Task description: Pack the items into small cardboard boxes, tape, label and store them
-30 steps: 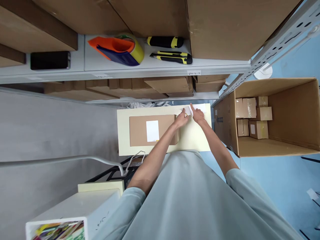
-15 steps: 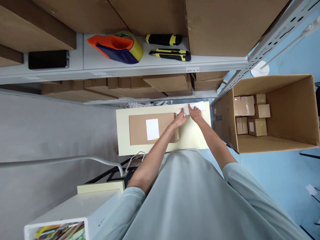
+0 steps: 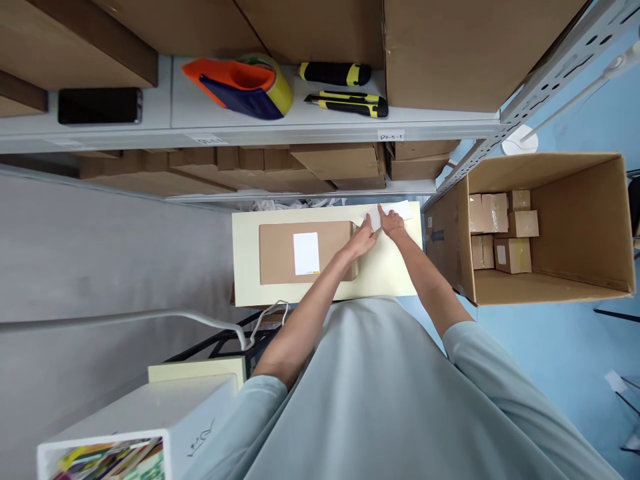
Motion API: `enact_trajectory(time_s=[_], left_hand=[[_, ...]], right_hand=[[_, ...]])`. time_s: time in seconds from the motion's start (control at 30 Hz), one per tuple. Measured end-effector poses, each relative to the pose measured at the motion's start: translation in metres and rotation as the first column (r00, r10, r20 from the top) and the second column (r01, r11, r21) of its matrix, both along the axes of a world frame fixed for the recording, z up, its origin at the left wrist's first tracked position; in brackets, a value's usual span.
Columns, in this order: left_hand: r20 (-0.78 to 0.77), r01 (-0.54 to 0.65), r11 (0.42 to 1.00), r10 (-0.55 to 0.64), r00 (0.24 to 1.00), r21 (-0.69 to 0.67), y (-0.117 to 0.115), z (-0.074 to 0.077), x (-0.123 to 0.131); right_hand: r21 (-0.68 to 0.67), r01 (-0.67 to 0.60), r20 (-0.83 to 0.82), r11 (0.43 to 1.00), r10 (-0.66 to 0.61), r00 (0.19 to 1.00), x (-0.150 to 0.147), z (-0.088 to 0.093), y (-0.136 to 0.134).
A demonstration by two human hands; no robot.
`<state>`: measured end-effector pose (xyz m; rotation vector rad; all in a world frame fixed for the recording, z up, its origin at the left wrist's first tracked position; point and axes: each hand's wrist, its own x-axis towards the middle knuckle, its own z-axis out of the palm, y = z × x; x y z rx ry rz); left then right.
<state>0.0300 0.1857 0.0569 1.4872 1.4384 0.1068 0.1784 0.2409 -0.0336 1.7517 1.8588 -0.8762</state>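
Observation:
A brown cardboard box with a white label lies on a pale yellow tabletop. Both hands meet just past the box's right end, over a white strip of labels at the table's far edge. My left hand pinches one end of a small white piece. My right hand has its fingers closed on the same white strip.
A grey shelf above holds an orange tape dispenser, two yellow-black utility knives, a black phone and big cartons. To the right stands an open carton with several small boxes. White bin at lower left.
The hands stay together on the white strip, with only small finger shifts. The view has drifted slightly.

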Motion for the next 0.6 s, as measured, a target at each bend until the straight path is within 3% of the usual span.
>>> enact_trajectory(time_s=[0.13, 0.3, 0.5, 0.6], left_hand=[[0.111, -0.045, 0.994, 0.033, 0.993, 0.104, -0.031, 0.026, -0.022], [0.264, -0.306, 0.943, 0.265, 0.927, 0.129, -0.075, 0.066, -0.058], [0.333, -0.4, 0.911, 0.349, 0.876, 0.099, -0.11, 0.11, -0.103], [0.4, -0.425, 0.9, 0.355, 0.845, 0.099, -0.124, 0.122, -0.128]], right_hand=[[-0.002, -0.021, -0.006, 1.0, 0.021, 1.0, 0.005, 0.001, -0.001], [0.032, -0.062, -0.001, 0.998, 0.062, 0.998, 0.006, 0.008, -0.006], [0.057, 0.006, 0.016, 0.998, -0.007, 1.0, 0.003, 0.028, -0.01], [0.147, 0.134, -0.029, 0.98, -0.131, 0.991, 0.003, 0.046, -0.022]])
